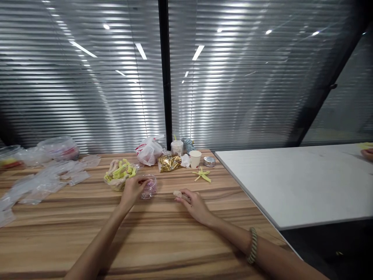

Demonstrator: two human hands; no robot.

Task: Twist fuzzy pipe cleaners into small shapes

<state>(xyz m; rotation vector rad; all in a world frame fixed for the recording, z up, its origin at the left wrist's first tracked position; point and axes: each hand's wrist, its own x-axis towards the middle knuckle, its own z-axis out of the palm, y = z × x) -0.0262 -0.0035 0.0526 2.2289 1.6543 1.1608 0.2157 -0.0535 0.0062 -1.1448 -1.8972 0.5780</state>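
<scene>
My left hand (pixel 134 189) reaches over the rim of a clear plastic cup (pixel 153 190) that holds small pinkish-purple pieces. Its fingers are pinched together inside the cup, and what they hold is hidden. Just to the right, my right hand (pixel 194 204) is closed around a small beige, fuzzy-looking piece (pixel 177 193), whose end sticks out past the fingertips. Behind my left hand stands a clear bowl (pixel 118 186) full of yellow and beige fuzzy twisted strips (pixel 124 169). A yellow star-like shape with thin arms (pixel 201 175) lies beyond my right hand.
At the back stand a white plastic bag (pixel 150 151), a gold packet (pixel 169 163), a paper cup (pixel 195 159), a drink cup (pixel 176 147) and a round tin (pixel 209 161). Clear plastic packaging (pixel 49 179) spreads on the left. Another person's hand (pixel 367 154) shows at the white table (pixel 291 182).
</scene>
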